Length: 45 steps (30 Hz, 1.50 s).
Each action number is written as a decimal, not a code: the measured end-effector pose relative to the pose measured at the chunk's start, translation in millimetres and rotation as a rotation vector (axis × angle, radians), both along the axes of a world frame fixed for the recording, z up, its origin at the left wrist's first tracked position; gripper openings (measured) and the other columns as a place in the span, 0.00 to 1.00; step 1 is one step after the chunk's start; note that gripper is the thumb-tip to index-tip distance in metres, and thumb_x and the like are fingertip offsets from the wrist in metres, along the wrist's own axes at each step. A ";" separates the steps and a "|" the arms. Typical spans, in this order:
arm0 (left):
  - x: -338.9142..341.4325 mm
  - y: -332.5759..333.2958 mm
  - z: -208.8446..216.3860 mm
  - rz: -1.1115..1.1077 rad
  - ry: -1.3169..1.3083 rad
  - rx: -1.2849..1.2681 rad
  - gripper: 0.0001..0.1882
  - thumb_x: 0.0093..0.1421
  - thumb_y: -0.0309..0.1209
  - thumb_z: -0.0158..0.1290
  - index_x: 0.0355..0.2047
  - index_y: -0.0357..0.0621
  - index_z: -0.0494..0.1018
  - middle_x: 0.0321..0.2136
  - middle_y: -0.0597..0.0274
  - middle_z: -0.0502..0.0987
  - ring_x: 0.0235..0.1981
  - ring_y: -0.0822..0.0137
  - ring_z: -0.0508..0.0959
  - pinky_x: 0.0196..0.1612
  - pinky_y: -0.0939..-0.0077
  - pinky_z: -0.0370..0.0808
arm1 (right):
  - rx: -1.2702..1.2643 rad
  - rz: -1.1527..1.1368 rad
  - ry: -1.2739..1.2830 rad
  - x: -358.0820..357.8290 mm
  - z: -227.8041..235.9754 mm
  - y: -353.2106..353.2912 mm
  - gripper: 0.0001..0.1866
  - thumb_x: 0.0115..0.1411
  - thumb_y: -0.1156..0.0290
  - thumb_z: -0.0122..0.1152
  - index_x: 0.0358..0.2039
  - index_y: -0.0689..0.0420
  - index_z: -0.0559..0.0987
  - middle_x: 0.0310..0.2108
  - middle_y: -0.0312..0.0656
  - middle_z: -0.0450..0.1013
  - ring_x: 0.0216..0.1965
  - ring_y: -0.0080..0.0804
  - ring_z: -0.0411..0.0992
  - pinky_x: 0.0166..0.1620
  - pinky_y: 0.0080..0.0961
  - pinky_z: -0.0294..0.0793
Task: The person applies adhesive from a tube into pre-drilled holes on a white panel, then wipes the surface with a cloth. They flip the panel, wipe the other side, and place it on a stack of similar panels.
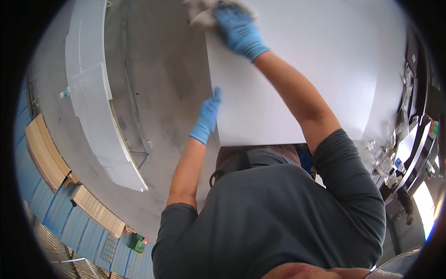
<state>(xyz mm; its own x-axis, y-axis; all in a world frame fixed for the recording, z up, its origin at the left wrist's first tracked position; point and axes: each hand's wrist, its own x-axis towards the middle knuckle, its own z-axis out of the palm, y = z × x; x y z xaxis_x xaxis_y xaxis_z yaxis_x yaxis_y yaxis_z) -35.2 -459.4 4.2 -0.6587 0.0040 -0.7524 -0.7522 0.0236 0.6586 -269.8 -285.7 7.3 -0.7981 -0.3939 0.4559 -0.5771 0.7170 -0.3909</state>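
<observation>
A broad white panel [306, 51] fills the upper centre and right of the frame, its near edge against the person's waist. At its upper left corner lies a beige cloth [200, 13], blurred and partly cut off by the top of the frame, under the blue-gloved right hand [238, 31]; that hand presses on the cloth, but blur hides whether its fingers clench it. The right forearm crosses above the panel and covers part of it. The gloved left hand [210, 114] is at the panel's left edge, one digit pointing upward; whether it grips the edge cannot be told. Across the grey floor [174, 65], long white boards [90, 107] lie on the left, a small bottle [65, 92] near their outer side. At lower left are stacked wooden boards [46, 149], a blue wall [51, 200] and a green bin [137, 242]. Crumpled clear plastic [383, 160] clutters the right side, its pieces hard to separate.
</observation>
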 end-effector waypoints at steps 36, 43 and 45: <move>-22.0 -2.8 23.3 -0.013 -0.357 0.469 0.47 0.65 0.75 0.31 0.75 0.63 0.53 0.73 0.69 0.58 0.72 0.56 0.59 0.71 0.51 0.59 | 0.434 -1.591 -0.409 543.4 86.8 437.6 0.30 0.58 0.64 0.68 0.61 0.56 0.74 0.64 0.49 0.69 0.66 0.49 0.65 0.67 0.45 0.63; -18.0 12.1 22.1 0.008 -0.302 0.290 0.48 0.64 0.75 0.34 0.75 0.58 0.54 0.73 0.62 0.59 0.71 0.53 0.60 0.71 0.49 0.59 | 0.293 -0.646 -0.406 430.3 79.4 295.7 0.30 0.55 0.58 0.66 0.58 0.48 0.76 0.71 0.46 0.60 0.74 0.50 0.54 0.73 0.62 0.46; -19.0 13.5 21.2 -0.013 -0.284 0.307 0.48 0.64 0.75 0.35 0.75 0.57 0.54 0.73 0.61 0.59 0.71 0.52 0.61 0.71 0.49 0.60 | 0.215 -0.302 -0.215 394.3 70.9 232.0 0.23 0.62 0.64 0.55 0.59 0.47 0.76 0.73 0.39 0.60 0.75 0.42 0.52 0.76 0.53 0.46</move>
<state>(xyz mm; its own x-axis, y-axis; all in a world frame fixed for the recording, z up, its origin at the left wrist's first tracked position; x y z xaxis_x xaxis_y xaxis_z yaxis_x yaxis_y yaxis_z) -54.2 -445.9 25.4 -0.4237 0.2628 -0.8668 -0.9058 -0.1310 0.4030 124.5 -53.8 78.2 -0.9600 -0.1957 0.2000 -0.2505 0.9195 -0.3028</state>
